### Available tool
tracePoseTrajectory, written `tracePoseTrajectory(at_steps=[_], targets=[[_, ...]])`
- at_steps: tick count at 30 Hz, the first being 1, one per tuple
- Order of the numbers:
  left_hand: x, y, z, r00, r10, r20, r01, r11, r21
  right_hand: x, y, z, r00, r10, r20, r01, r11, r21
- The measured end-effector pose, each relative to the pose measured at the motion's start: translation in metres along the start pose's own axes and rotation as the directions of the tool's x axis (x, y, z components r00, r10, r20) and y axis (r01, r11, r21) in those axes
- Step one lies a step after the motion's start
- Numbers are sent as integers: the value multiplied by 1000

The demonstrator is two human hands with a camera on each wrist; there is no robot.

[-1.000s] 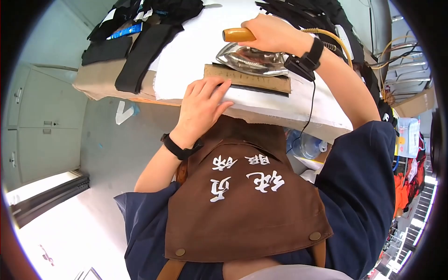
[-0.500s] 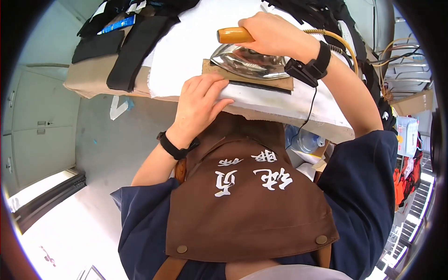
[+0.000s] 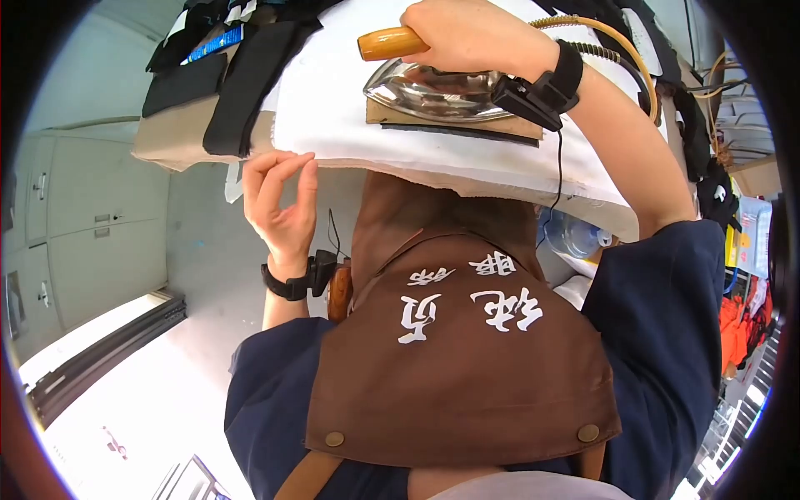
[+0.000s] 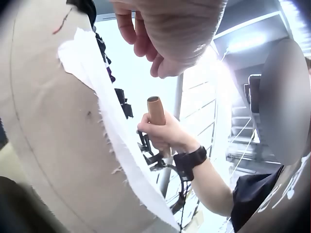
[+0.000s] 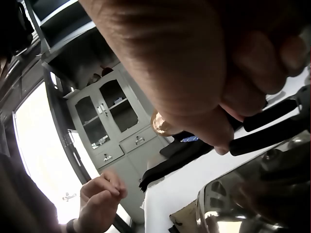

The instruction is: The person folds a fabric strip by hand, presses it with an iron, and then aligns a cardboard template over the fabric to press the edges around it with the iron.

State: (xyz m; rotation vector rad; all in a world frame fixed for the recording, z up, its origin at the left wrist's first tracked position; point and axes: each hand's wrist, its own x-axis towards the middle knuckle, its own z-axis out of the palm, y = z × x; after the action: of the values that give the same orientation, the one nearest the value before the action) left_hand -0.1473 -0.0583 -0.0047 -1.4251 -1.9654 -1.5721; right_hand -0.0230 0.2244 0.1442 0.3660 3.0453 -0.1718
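My right hand [image 3: 479,37] grips the wooden handle [image 3: 385,43] of a shiny metal iron [image 3: 437,92]. The iron lies over a brown cardboard strip [image 3: 379,113], and a narrow black fabric strip [image 3: 462,135] shows along the cardboard's near edge. In the right wrist view the iron's polished body [image 5: 257,194] is below the curled fingers. Off the table's front edge, to the left, my left hand [image 3: 282,208] is raised with its fingers loosely bent and thumb near the fingertips. Nothing shows between them in the left wrist view, where the hand [image 4: 180,34] hangs at the top.
White cloth [image 3: 325,100] covers the padded table. Folded black fabric pieces [image 3: 250,92] and a blue packet [image 3: 218,42] lie at the left. A hose [image 3: 617,37] runs from the iron to the right. A water bottle [image 3: 575,235] stands beneath the table.
My left hand has lifted off the cardboard and moved left, past the table's front edge. The iron has shifted slightly left in view, still in my right hand's grip.
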Motion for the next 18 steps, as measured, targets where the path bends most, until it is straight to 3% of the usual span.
tracePoseTrajectory(at_steps=[6, 8, 9, 10, 11, 12, 13, 14, 15, 18], targets=[[-11, 9, -4, 995, -94, 34, 92, 994, 59, 0, -5, -4, 999, 34, 24, -34, 999, -27], [-4, 11, 8, 989, -127, 74, 129, 992, -16, -6, -2, 1, 999, 39, 28, -37, 997, -72], [1, 11, 14, 986, -140, 94, 146, 988, -55, -17, 7, 8, 976, -137, -172, 128, 990, -60], [6, 13, 21, 987, -135, 88, 140, 989, -50, -23, 9, 9, 883, -299, -363, 289, 954, -84], [13, 13, 29, 990, -78, 121, 83, 996, -41, -21, 12, 4, 878, -307, -368, 294, 951, -92], [19, 13, 36, 988, -23, 153, 29, 999, -35, -17, 14, -6, 960, -95, -263, 101, 995, 9], [22, 11, 41, 989, -22, 144, 27, 999, -33, -13, 19, -12, 984, 119, -133, -108, 990, 87], [26, 9, 45, 973, 95, 211, -102, 995, 23, -26, 55, 4, 828, -275, -489, 426, 875, 230], [29, 7, 49, 936, 207, 285, -235, 970, 68, -22, 32, -23, 963, 228, -142, -212, 970, 120], [29, 11, 54, 941, 233, 247, -257, 964, 73, -42, 53, -34, 935, 310, -172, -301, 951, 77]])
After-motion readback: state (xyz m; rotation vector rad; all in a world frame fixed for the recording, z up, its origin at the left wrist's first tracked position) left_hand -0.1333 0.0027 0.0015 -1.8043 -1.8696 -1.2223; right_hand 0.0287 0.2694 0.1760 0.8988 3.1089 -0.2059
